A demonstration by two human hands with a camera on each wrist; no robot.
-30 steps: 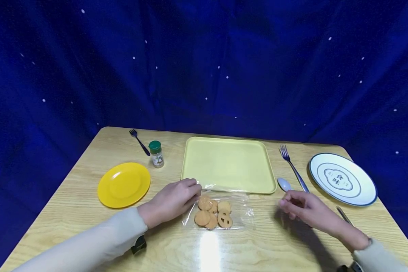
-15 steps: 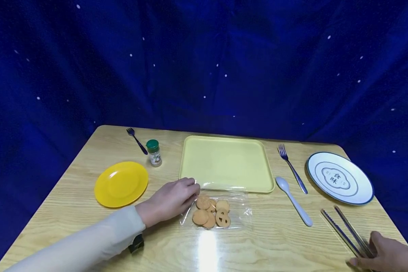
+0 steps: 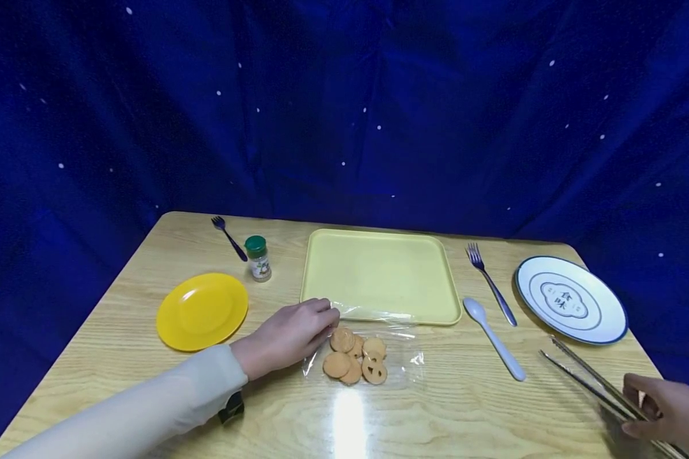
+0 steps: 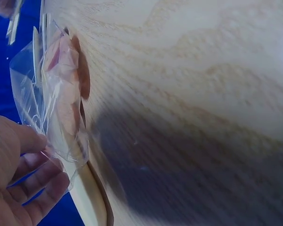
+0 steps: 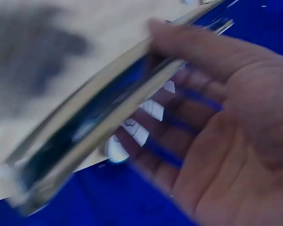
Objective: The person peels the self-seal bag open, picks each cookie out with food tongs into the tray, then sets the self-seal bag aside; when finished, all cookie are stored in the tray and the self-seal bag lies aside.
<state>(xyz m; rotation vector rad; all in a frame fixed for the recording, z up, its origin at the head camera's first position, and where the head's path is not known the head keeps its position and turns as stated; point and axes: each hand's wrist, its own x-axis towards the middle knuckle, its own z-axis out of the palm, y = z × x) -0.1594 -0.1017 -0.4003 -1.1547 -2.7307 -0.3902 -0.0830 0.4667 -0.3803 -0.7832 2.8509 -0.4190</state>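
A clear plastic bag of round cookies lies flat at the table's middle. My left hand pinches its upper left corner; in the left wrist view the thumb and fingers meet at the clear film. At the lower right, my right hand grips metal tongs between thumb and fingers, their tips pointing toward the patterned plate. The right wrist view shows the tongs blurred and lying across the fingers.
Behind the bag is a pale yellow tray. On the left are a yellow plate, a green-capped shaker and a dark fork. To the right lie a white spoon, a metal fork and a white blue-rimmed plate.
The right hand has moved from beside the spoon to the lower right and taken hold of the tongs, which have shifted slightly. The left hand stays at the bag's corner.
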